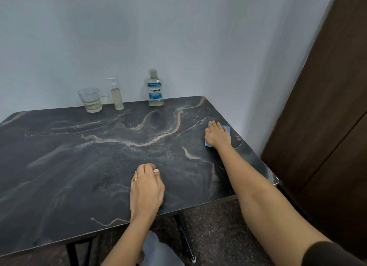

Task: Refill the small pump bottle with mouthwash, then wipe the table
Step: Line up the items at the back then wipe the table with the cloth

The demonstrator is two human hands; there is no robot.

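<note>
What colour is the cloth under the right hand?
Blue; the cloth shows at the edges of the right hand in the head view.

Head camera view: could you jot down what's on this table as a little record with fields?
surface: dark marble-pattern table
back edge, left to right: clear drinking glass; small clear pump bottle; capped clear mouthwash bottle with blue label
right hand: flat on blue cloth, near right edge
left hand: loosely curled, resting on table, holding nothing

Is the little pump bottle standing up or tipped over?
Standing up: the small clear pump bottle stands upright on the dark marble table, white pump on top.
</note>
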